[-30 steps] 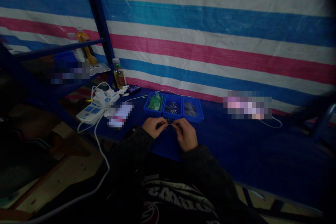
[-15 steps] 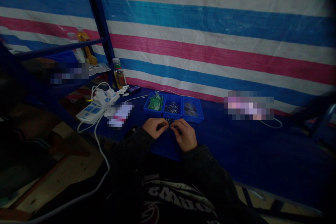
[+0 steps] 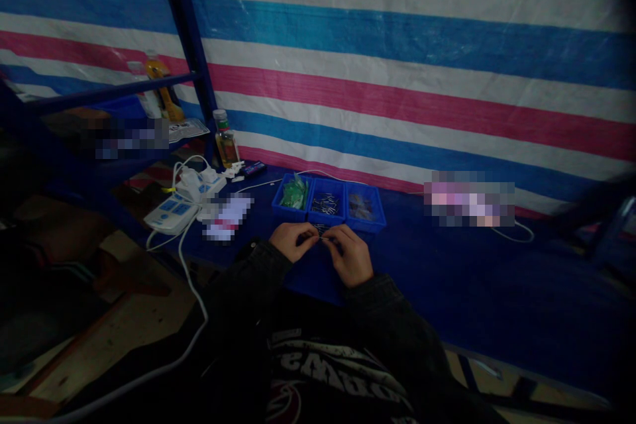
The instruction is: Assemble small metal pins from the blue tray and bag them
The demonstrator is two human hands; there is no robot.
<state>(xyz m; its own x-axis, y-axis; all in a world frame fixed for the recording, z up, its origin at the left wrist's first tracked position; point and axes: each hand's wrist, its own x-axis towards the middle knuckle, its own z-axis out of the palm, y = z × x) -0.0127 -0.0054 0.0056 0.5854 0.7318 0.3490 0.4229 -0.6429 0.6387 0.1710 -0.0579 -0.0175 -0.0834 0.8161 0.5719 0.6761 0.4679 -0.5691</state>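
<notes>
My left hand (image 3: pixel 294 240) and my right hand (image 3: pixel 348 254) meet fingertip to fingertip at the front of the blue bins. Both are closed in a pinch; a tiny thin piece seems to lie between them, too small and dark to name. Just behind the fingertips, several small metal pieces (image 3: pixel 321 228) that look like screws lie on the blue table (image 3: pixel 422 278). The middle blue bin (image 3: pixel 326 219) contains more dark screw-like pieces (image 3: pixel 326 203). Green plastic packets (image 3: pixel 295 192) fill the left bin, and the right bin holds small brownish-grey pieces (image 3: pixel 362 207) I cannot identify.
Left of the bins are a phone (image 3: pixel 229 217) with a blurred screen, a white power strip (image 3: pixel 171 212) with cables, and a bottle (image 3: pixel 226 139). A blue metal frame post (image 3: pixel 185 26) rises there. Striped sheeting (image 3: pixel 397 79) hangs behind the table. Another person's hand (image 3: pixel 82 119) shows dimly far left.
My two hands stay almost in place, with only slight shifts of the fingertips. The bins and the other things on the table have not moved.
</notes>
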